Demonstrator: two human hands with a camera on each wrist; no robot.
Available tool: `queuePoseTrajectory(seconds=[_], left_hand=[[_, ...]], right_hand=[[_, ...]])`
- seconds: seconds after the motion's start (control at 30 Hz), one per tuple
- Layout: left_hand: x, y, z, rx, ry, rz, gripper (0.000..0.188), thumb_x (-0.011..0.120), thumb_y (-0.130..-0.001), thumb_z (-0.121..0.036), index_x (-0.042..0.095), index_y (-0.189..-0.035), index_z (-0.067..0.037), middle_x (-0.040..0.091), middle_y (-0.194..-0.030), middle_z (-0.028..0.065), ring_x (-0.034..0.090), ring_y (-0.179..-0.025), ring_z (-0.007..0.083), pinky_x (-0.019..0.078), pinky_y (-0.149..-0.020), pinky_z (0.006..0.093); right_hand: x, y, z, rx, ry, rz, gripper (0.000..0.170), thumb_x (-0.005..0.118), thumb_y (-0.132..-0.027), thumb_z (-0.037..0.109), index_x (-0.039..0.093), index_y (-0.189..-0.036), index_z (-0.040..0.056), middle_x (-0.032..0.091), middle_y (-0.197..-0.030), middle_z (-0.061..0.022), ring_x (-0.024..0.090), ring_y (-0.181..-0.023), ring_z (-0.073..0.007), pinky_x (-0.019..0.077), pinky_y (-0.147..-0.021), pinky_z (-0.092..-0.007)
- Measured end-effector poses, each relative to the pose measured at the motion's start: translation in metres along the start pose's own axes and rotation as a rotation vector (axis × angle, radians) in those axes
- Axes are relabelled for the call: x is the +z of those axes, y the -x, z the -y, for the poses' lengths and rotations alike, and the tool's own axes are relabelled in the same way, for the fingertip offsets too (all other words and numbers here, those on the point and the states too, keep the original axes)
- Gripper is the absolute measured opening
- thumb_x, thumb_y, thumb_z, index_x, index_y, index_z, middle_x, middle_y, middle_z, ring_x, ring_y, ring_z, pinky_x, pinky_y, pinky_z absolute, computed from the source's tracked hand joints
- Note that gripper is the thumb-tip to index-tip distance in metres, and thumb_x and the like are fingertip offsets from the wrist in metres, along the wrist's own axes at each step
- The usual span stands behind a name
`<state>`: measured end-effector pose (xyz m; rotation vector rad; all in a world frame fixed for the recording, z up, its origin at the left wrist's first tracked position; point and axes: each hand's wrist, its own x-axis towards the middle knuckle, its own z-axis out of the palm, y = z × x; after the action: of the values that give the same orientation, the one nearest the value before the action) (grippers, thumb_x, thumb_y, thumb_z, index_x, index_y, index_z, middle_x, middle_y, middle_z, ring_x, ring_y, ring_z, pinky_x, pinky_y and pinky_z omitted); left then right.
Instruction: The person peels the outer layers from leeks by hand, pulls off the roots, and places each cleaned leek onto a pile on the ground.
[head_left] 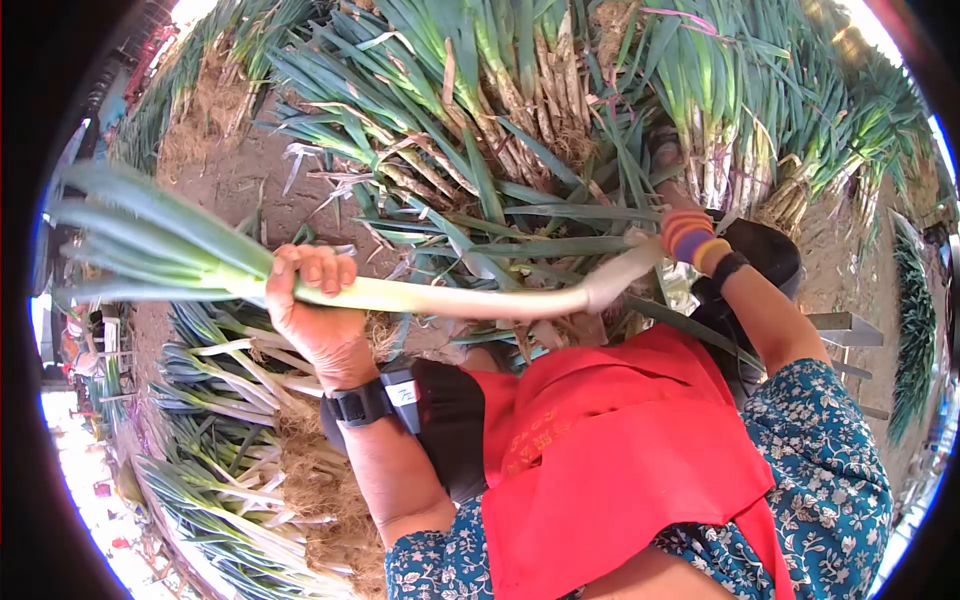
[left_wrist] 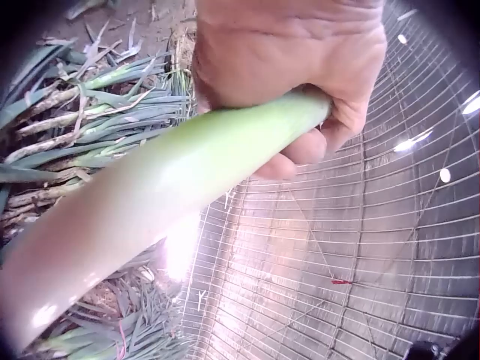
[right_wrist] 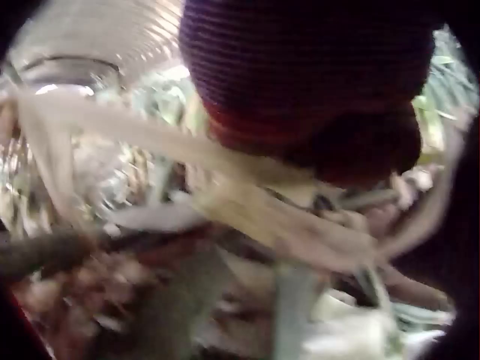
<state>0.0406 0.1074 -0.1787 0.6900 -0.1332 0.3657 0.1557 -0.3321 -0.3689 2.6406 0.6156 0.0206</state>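
A thick leek (head_left: 450,299) lies crosswise before the body, green leaves leftward. Its upper white shaft is gripped by the bare left hand (head_left: 318,305); in the left wrist view the fingers of that hand (left_wrist: 292,67) curl round the leek (left_wrist: 165,172). At the blurred right end of the shaft is the right hand (head_left: 690,237), in a striped knitted glove. In the right wrist view this gloved hand (right_wrist: 307,90) is curled over pale leaf strips (right_wrist: 262,217), apparently pinching them; its fingertips are dark and partly hidden.
Leek bundles (head_left: 720,110) stand beyond the hands. More leeks (head_left: 230,400) with bushy roots lie at lower left. Loose leaves (head_left: 460,245) cover the ground between. A red apron (head_left: 620,430) covers the lap, and a metal stool edge (head_left: 845,328) shows at right.
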Motion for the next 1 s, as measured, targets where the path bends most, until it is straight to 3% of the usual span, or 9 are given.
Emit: queuePoseTrajectory(seconds=[0.13, 0.2, 0.37, 0.43, 0.53, 0.67, 0.7, 0.77, 1.0], left_hand=[[0.002, 0.003, 0.01, -0.017, 0.004, -0.107, 0.01, 0.058, -0.083, -0.009, 0.051, -0.077, -0.006, 0.04, -0.062, -0.0013, 0.035, -0.055, 0.0099, 0.032, -0.055, 0.0254], [-0.007, -0.006, 0.001, 0.01, -0.037, -0.196, 0.013, 0.058, -0.084, -0.01, 0.049, -0.075, -0.008, 0.038, -0.062, -0.0017, 0.035, -0.055, 0.009, 0.0321, -0.053, 0.0258], [-0.022, -0.018, -0.011, -0.017, -0.04, -0.309, 0.016, 0.06, -0.087, -0.014, 0.049, -0.078, -0.006, 0.042, -0.064, -0.0007, 0.038, -0.055, 0.0098, 0.0363, -0.055, 0.0256], [-0.016, -0.021, -0.007, -0.04, -0.003, -0.277, 0.018, 0.06, -0.089, -0.018, 0.05, -0.08, -0.006, 0.044, -0.065, 0.0004, 0.041, -0.058, 0.0115, 0.0397, -0.058, 0.0257], [0.004, -0.011, 0.01, 0.024, -0.529, -0.232, 0.019, 0.061, -0.089, -0.019, 0.051, -0.086, -0.003, 0.046, -0.065, 0.0018, 0.048, -0.069, 0.0145, 0.0447, -0.065, 0.0255], [-0.02, -0.02, 0.013, -0.363, 0.09, -0.509, 0.021, 0.056, -0.091, -0.019, 0.047, -0.077, -0.006, 0.045, -0.063, 0.0021, 0.043, -0.046, 0.0134, 0.0429, -0.044, 0.0272], [-0.03, -0.022, 0.01, -0.43, 0.227, -0.461, 0.021, 0.057, -0.091, -0.017, 0.046, -0.076, -0.006, 0.044, -0.063, 0.0015, 0.043, -0.046, 0.0121, 0.042, -0.043, 0.0266], [-0.059, -0.025, 0.017, -0.504, 0.28, -0.459, 0.02, 0.055, -0.092, -0.016, 0.045, -0.077, -0.007, 0.043, -0.062, 0.001, 0.041, -0.046, 0.0112, 0.0407, -0.041, 0.0264], [-0.053, -0.035, 0.045, -0.572, 0.107, -0.625, 0.015, 0.052, -0.093, -0.011, 0.041, -0.083, -0.005, 0.041, -0.064, 0.0014, 0.037, -0.043, 0.0104, 0.0368, -0.041, 0.0257]], right_hand=[[0.01, 0.026, -0.028, 0.206, -0.233, 0.458, 0.04, 0.071, -0.065, 0.037, 0.067, -0.088, 0.0042, 0.066, -0.086, -0.0177, 0.065, -0.083, -0.0287, 0.0491, -0.07, -0.0423], [-0.007, 0.034, -0.028, 0.029, -0.635, -0.041, 0.052, 0.073, -0.065, 0.029, 0.06, -0.109, 0.0038, 0.065, -0.095, -0.0177, 0.064, -0.085, -0.0285, 0.0496, -0.073, -0.0406], [-0.144, 0.052, 0.024, -0.462, -0.952, -0.386, 0.055, 0.072, -0.072, 0.031, 0.056, -0.119, 0.0059, 0.063, -0.105, -0.0168, 0.06, -0.098, -0.0334, 0.0465, -0.087, -0.037], [-0.135, 0.059, 0.051, -0.44, -1.52, 0.142, 0.055, 0.072, -0.073, 0.015, 0.052, -0.123, 0.0043, 0.065, -0.097, -0.0149, 0.064, -0.091, -0.0259, 0.0483, -0.078, -0.032], [-0.15, 0.043, 0.076, -0.563, -1.426, -0.109, 0.033, 0.066, -0.081, 0.022, 0.061, -0.109, 0.0056, 0.064, -0.076, -0.0097, 0.062, -0.073, -0.0158, 0.0462, -0.065, -0.0281], [-0.246, 0.027, 0.082, -0.623, -1.898, 0.56, 0.025, 0.06, -0.085, 0.023, 0.063, -0.097, 0.0016, 0.056, -0.067, -0.001, 0.05, -0.064, -0.0083, 0.0426, -0.058, -0.0261], [-0.22, 0.016, 0.102, -0.699, -1.952, 0.307, 0.024, 0.059, -0.087, 0.025, 0.062, -0.088, 0.0006, 0.056, -0.067, 0.0012, 0.05, -0.064, -0.0078, 0.0409, -0.057, -0.0265], [-0.247, 0.011, 0.09, -0.818, -1.825, 0.562, 0.034, 0.057, -0.092, 0.031, 0.061, -0.099, -0.0023, 0.055, -0.072, 0.0021, 0.047, -0.064, -0.0062, 0.0411, -0.058, -0.0255], [-0.205, 0.04, 0.084, -0.734, -1.548, -0.061, 0.02, 0.052, -0.092, 0.015, 0.061, -0.098, -0.0021, 0.061, -0.078, -0.0189, 0.059, -0.069, -0.0317, 0.0445, -0.061, -0.0325]])
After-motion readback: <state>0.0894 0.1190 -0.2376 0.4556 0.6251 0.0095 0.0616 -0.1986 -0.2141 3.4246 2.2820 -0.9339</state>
